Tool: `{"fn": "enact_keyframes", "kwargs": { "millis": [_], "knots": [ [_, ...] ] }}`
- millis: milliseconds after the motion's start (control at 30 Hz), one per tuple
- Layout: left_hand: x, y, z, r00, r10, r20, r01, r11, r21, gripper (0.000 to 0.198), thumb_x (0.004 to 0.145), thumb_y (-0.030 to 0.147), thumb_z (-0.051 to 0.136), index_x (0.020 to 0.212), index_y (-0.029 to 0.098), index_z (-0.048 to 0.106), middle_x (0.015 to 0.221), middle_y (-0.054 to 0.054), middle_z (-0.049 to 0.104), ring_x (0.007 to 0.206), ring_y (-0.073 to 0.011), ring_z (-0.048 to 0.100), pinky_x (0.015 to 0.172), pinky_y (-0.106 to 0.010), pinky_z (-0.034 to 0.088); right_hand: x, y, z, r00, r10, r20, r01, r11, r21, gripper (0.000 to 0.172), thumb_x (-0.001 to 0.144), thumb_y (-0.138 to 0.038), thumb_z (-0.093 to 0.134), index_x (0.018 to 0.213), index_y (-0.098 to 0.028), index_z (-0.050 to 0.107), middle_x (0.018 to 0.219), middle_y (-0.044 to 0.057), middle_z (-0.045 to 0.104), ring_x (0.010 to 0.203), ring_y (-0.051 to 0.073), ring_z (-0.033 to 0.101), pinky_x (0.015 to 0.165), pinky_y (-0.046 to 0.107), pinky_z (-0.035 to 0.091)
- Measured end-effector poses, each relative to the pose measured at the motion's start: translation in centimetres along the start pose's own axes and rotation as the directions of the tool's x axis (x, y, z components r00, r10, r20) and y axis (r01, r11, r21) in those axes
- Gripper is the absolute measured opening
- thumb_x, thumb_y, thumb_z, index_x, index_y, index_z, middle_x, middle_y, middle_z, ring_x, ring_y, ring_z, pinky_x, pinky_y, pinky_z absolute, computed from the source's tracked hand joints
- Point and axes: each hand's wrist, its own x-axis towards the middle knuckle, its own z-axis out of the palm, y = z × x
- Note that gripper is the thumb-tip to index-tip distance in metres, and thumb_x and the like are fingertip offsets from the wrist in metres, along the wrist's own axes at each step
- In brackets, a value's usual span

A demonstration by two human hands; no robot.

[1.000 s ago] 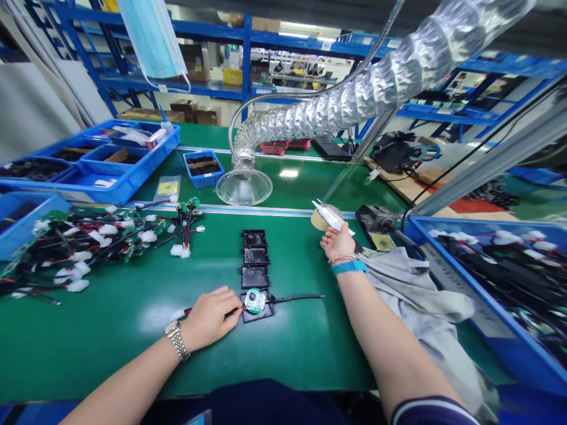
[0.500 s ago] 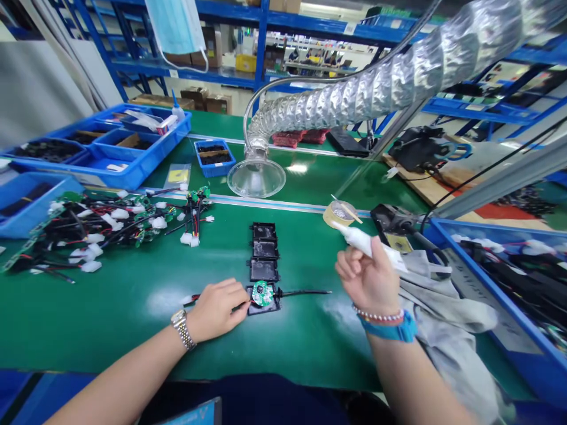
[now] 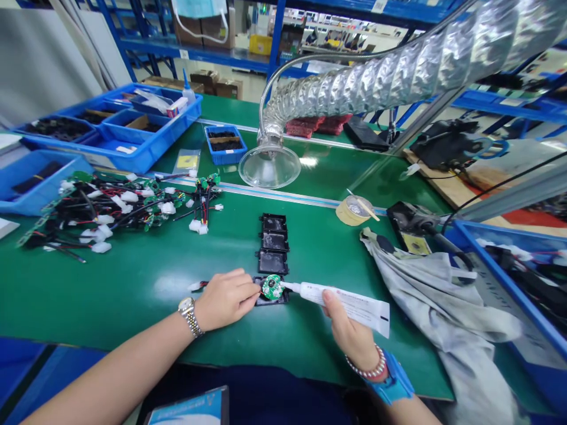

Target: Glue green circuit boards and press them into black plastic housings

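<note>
My right hand (image 3: 349, 330) is closed around a white glue tube (image 3: 345, 304), which lies nearly level with its nozzle tip at the right edge of a round green circuit board (image 3: 272, 287). The board rests in a black plastic case (image 3: 279, 299). At the case's left side, my left hand (image 3: 228, 298) has its fingers bent together on the wires by the board; a white connector (image 3: 195, 287) pokes out beyond that hand. Three more black cases (image 3: 273, 242) stand in a column just behind.
Wired circuit boards (image 3: 119, 206) form a pile at the left. A fume extraction hood (image 3: 269, 165) hangs over the bench's middle. A round tin (image 3: 354, 211) with a stick, a grey cloth (image 3: 438, 307) and a blue bin (image 3: 509, 277) are at the right.
My right hand has brought the tube down and leftward, from upright-tilted beside the tin to the board's edge. My left hand stays at the case. The view has shifted slightly.
</note>
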Motion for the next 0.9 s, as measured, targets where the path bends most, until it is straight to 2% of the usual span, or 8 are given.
{"fn": "enact_keyframes", "kwargs": {
  "millis": [100,233,467,600,733,900],
  "knots": [
    [0.0,0.0,0.0,1.0,-0.012,0.008,0.013,1.0,-0.015,0.02,0.086,0.021,0.043,0.076,0.017,0.06,0.061,0.0,0.054,0.057,-0.0119,0.046,0.051,-0.024,0.033,-0.4,0.9,0.2,0.993,-0.111,-0.05,0.105,0.99,-0.096,0.041,0.084,-0.052,0.043,0.082,-0.018,0.066,0.082,0.007,0.068,0.071,0.021,0.064,0.063,0.031,0.055],
    [0.1,0.0,-0.1,1.0,-0.017,0.024,0.018,0.999,-0.036,0.023,0.087,0.022,0.043,0.073,0.017,0.06,0.059,0.0,0.053,0.056,-0.0117,0.046,0.051,-0.024,0.034,-0.6,1.3,0.1,0.987,-0.157,-0.03,0.15,0.974,-0.167,0.044,0.085,-0.053,0.041,0.085,-0.018,0.068,0.087,0.007,0.069,0.073,0.021,0.066,0.066,0.03,0.057],
    [0.1,0.0,-0.1,1.0,-0.009,0.02,0.01,0.999,-0.05,0.023,0.087,0.022,0.043,0.073,0.016,0.06,0.061,-0.001,0.055,0.057,-0.0118,0.047,0.052,-0.024,0.034,-0.5,1.4,0.3,0.997,-0.076,0.007,0.076,0.985,-0.157,0.047,0.082,-0.058,0.04,0.085,-0.019,0.067,0.081,0.007,0.068,0.072,0.021,0.064,0.068,0.031,0.056],
    [0.1,0.0,0.0,1.0,-0.004,0.019,0.005,0.999,-0.05,0.023,0.086,0.022,0.043,0.072,0.016,0.059,0.062,-0.001,0.055,0.058,-0.0118,0.047,0.053,-0.024,0.035,-0.3,0.9,0.6,0.998,-0.049,-0.039,0.047,0.997,-0.067,0.042,0.081,-0.055,0.045,0.078,-0.018,0.065,0.069,0.006,0.065,0.062,0.02,0.062,0.059,0.031,0.054],
    [0.1,0.0,0.0,0.999,-0.011,0.031,0.012,0.999,-0.045,0.023,0.087,0.022,0.042,0.072,0.016,0.059,0.062,-0.001,0.055,0.057,-0.0121,0.047,0.052,-0.024,0.035,0.2,-0.6,0.0,0.995,-0.076,0.062,0.077,0.997,-0.021,0.036,0.084,-0.046,0.047,0.059,-0.022,0.058,0.049,0.0,0.053,0.044,0.016,0.051,0.044,0.029,0.046],
    [0.1,0.1,-0.1,1.0,-0.006,0.027,0.008,0.999,-0.052,0.023,0.087,0.021,0.042,0.071,0.017,0.059,0.062,-0.001,0.056,0.057,-0.0121,0.047,0.052,-0.024,0.035,0.4,-2.0,-0.7,0.981,-0.133,0.14,0.136,0.991,-0.014,0.036,0.085,-0.043,0.046,0.056,-0.023,0.054,0.047,0.0,0.049,0.044,0.016,0.047,0.045,0.03,0.041]
  ]
}}
